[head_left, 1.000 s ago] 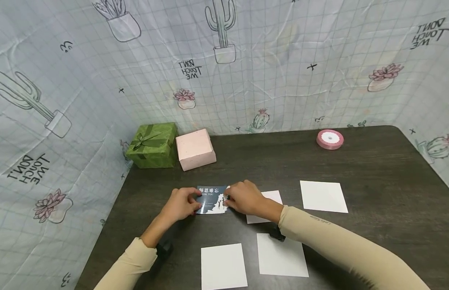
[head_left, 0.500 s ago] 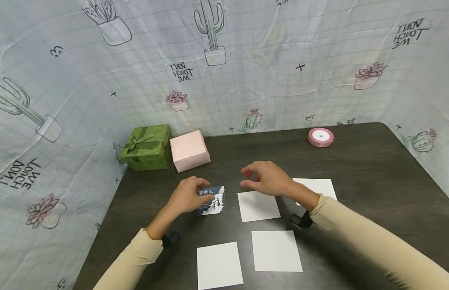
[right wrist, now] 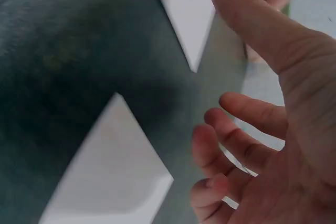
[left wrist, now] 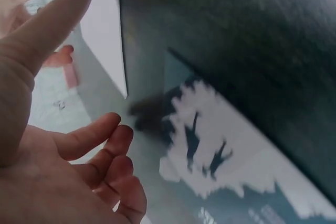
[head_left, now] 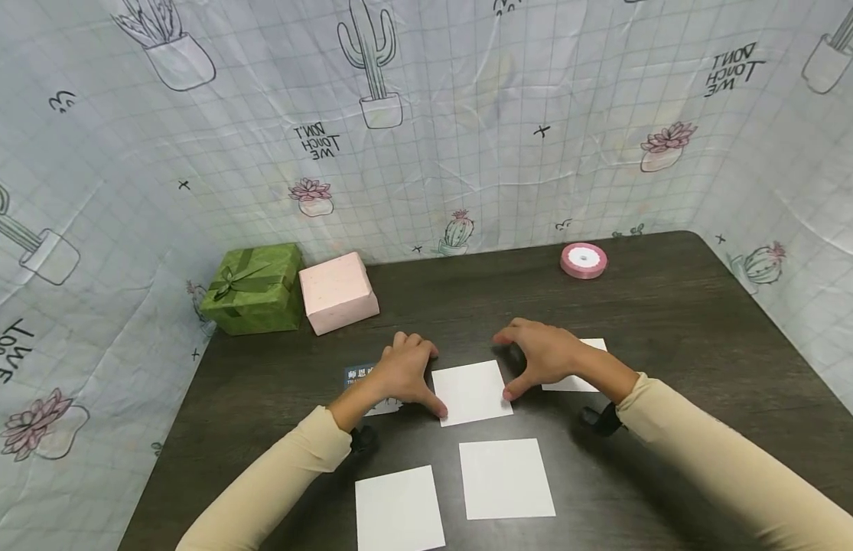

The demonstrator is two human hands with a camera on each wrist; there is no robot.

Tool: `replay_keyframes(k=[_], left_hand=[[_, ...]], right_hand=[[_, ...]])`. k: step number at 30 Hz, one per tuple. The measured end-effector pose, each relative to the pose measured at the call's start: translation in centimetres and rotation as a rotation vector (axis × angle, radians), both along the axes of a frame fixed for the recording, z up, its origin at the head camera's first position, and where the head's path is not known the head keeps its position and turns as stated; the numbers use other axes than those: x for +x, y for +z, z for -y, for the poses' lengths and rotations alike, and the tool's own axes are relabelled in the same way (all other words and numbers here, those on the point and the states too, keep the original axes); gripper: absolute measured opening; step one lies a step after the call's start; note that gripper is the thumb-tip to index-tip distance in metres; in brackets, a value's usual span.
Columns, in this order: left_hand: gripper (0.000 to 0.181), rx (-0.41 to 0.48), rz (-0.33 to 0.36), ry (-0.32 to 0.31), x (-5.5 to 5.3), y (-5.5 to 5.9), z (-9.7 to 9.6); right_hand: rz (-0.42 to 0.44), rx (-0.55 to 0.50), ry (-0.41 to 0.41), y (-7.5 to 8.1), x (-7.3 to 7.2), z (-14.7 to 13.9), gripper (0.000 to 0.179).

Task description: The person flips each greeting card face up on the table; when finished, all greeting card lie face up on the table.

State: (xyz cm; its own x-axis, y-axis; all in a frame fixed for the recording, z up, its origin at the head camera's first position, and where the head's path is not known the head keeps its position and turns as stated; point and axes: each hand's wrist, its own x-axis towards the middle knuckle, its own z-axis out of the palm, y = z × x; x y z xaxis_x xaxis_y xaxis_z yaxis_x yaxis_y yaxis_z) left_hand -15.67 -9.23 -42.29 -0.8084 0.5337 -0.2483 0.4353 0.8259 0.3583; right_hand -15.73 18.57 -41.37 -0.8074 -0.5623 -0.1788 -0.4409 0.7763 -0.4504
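White card (head_left: 471, 392) lies flat on the counter (head_left: 481, 302) between left hand (head_left: 402, 375) and right hand (head_left: 546, 355), both spread wide at the thumb, holding nothing; contact is unclear. Being thin, it could skid or crease under uneven pinching; left-hand drift might nudge the printed card (left wrist: 231, 161).

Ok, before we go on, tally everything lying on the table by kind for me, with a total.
Boxes: 2 (green box, pink box)
Rolls: 1 (pink ribbon roll)
Printed cards: 1 (dark blue and white card)
Blank white cards: 4 (centre card, right card, near-left card, near-right card)
Total: 8
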Motion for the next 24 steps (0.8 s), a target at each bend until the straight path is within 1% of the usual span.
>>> replay_keyframes(k=[3, 5, 7, 10, 12, 14, 18, 21, 24], left_hand=[[0.101, -0.05, -0.025, -0.004, 0.1, -0.3, -0.4], [0.1, -0.074, -0.046, -0.001, 0.1, -0.4, -0.6], [0.095, -0.085, -0.048, 0.003, 0.1, -0.5, -0.7], [0.084, -0.088, -0.027, 0.002, 0.1, -0.5, -0.9], [0.077, -0.086, -0.004, 0.003, 0.0, -0.4, -1.0], [0.072, -0.087, 0.01, 0.006, -0.1, -0.3, -1.2], [0.072, -0.094, 0.017, 0.018, -0.2, -0.4, -1.4], [0.072, -0.09, 0.021, 0.035, -0.1, -0.5, -1.5], [0.067, -0.059, 0.042, 0.045, 0.2, -0.6, -1.6]], right_hand=[[-0.024, 0.053, -0.004, -0.6, 0.2, 0.8, 0.092], [-0.036, 0.072, -0.009, -1.0, 0.3, 1.2, 0.095], [-0.04, 0.083, -0.006, -1.2, 0.4, 1.5, 0.098], [-0.033, 0.084, -0.005, -1.6, 0.4, 1.7, 0.099], [-0.03, 0.068, 0.001, -1.7, 0.4, 1.9, 0.097], [-0.022, 0.038, 0.007, -1.9, 0.3, 2.0, 0.09], [0.011, -0.038, 0.024, -2.0, 0.1, 2.3, 0.077], [0.039, -0.065, 0.032, -2.1, 0.0, 2.6, 0.074], [0.057, -0.082, 0.034, -2.1, 0.0, 2.8, 0.073]])
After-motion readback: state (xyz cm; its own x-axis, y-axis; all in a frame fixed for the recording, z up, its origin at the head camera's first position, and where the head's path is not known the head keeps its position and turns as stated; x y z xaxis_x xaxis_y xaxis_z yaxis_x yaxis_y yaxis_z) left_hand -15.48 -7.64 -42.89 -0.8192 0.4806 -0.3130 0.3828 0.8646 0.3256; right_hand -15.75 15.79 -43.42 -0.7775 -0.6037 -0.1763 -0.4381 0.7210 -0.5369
